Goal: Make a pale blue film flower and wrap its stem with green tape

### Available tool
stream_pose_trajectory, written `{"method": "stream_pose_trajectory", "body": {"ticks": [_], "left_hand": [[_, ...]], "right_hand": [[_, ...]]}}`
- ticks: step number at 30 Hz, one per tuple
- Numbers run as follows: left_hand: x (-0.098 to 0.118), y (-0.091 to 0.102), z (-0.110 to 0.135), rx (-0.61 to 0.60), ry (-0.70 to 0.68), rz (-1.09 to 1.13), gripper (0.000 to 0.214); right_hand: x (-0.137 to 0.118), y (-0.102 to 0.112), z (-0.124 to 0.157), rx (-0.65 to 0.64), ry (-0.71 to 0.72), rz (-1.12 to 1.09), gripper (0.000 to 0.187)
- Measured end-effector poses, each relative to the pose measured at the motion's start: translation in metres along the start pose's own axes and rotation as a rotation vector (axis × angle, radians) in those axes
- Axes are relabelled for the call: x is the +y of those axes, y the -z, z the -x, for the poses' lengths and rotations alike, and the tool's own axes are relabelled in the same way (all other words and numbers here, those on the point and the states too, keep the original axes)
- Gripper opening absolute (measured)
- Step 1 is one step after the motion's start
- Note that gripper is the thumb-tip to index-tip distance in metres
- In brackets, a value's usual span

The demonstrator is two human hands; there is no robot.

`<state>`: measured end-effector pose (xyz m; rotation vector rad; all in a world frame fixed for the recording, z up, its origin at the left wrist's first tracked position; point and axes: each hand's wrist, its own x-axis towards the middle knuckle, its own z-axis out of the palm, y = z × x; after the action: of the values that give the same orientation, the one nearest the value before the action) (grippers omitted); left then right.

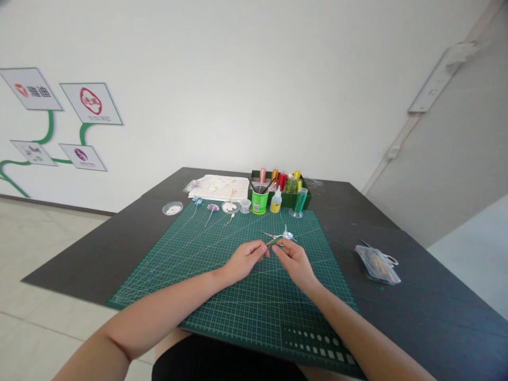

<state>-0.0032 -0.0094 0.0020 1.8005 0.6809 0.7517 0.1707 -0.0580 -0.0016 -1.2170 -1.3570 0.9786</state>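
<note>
Over the green cutting mat [190, 275], my left hand [248, 258] is closed, thumb and fingers pinching one end of a thin green stem-like piece [274, 241]. My right hand [294, 260] pinches the same piece from the other side, so it slants up to the right between both hands. Just beyond the fingertips lies a pale blue-white flower [288, 234]. A slim metal tool [268, 234], partly hidden by my hands, rests beside it; its kind is hard to make out.
Along the mat's far edge stand a green can with brushes [260, 202], a glue bottle [275, 201], a green thread spool [300, 202] and a box of spools [311, 198]. Small flowers [213, 208] and dishes [172, 209] sit leftward. A plastic box [377, 263] lies right, by scissors [391, 259].
</note>
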Motion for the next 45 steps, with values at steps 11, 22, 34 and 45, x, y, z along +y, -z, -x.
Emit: {"method": "stream_pose_trajectory", "body": {"ticks": [11, 22, 34, 45], "left_hand": [[-0.006, 0.0, -0.004, 0.069, 0.061, 0.049, 0.045], [-0.014, 0.009, -0.007, 0.158, 0.134, -0.144, 0.025], [-0.005, 0.014, -0.001, -0.16, 0.133, -0.439, 0.015], [0.002, 0.012, 0.003, -0.33, 0.028, -0.444, 0.02]], "right_hand": [[0.003, 0.0, -0.001, 0.009, 0.051, 0.123, 0.033], [-0.007, -0.002, 0.01, -0.091, 0.166, 0.3, 0.024], [-0.028, 0.011, 0.01, 0.11, 0.177, 0.216, 0.034], [-0.024, 0.016, 0.003, 0.228, 0.157, 0.218, 0.031]]}}
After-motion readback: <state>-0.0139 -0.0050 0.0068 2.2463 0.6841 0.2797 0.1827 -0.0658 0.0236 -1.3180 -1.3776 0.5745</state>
